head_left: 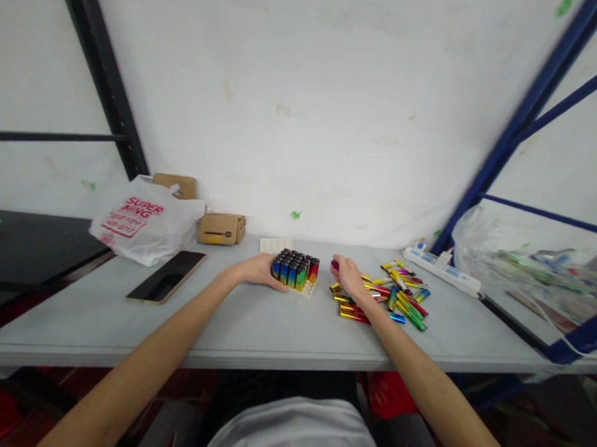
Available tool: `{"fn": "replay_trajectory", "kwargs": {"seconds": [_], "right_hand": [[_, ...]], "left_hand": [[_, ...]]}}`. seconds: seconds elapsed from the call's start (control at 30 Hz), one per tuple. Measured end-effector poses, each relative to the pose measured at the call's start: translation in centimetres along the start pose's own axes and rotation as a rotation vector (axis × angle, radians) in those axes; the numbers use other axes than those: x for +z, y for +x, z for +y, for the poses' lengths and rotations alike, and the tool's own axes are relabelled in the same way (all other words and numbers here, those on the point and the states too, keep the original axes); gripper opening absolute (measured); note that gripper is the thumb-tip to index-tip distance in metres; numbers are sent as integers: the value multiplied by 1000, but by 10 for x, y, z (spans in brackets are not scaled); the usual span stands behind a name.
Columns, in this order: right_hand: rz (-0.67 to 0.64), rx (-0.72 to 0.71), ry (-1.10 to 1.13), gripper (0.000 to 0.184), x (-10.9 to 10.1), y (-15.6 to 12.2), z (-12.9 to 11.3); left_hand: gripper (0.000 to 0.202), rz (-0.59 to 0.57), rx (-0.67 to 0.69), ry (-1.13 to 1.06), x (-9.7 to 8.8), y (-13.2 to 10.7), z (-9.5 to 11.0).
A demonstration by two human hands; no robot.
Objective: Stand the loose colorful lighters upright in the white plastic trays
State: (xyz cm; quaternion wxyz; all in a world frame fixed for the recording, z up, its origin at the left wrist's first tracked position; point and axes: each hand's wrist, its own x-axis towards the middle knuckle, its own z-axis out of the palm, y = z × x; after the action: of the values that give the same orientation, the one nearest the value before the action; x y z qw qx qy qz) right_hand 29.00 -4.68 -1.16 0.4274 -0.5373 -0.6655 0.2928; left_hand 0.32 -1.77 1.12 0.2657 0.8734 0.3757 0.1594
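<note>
A pale tray [307, 291] holds several rows of upright lighters [292, 268] with black tops and blue, green, yellow and red bodies. My left hand [262, 271] wraps around the left side of this block, thumb along the front, other fingers partly hidden behind. To the right of the tray, my right hand [348, 277] is closed, and the purple end of what looks like a lighter [335, 265] pokes out at its fingertips. Beneath and beside the right wrist lies a loose pile of shiny lighters [410, 308] in gold, red, green and blue.
A second pale tray [276, 246] lies near the wall. At left are a dark-screened phone [167, 276], a white plastic bag [146, 219] and a small cardboard box [222, 229]. A white power strip [443, 271] runs along the right side, beside a blue frame [503, 144].
</note>
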Motion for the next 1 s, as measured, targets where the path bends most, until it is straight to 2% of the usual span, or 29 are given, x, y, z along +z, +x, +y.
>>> {"fn": "replay_trajectory", "kwargs": {"seconds": [0.1,0.23,0.43,0.57,0.73,0.87,1.0], "right_hand": [[21,-70,-76,40,-1,0,3],[5,-81,-127,39,0,0,3],[-21,-32,16,56,4,-3,-6],[-36,-98,104,63,3,-6,-11],[25,-231,31,48,-3,-7,-13],[55,-342,17,44,-4,-6,-11],[31,-389,-31,40,-3,-7,-11]], "left_hand": [[79,-11,5,-8,0,1,-2],[79,-12,7,-2,0,1,-2],[79,-1,22,-4,-1,0,1],[80,-9,44,-19,0,1,0],[79,-7,44,-23,0,1,0],[81,8,29,0,0,1,1],[82,12,25,-9,0,1,0]]}}
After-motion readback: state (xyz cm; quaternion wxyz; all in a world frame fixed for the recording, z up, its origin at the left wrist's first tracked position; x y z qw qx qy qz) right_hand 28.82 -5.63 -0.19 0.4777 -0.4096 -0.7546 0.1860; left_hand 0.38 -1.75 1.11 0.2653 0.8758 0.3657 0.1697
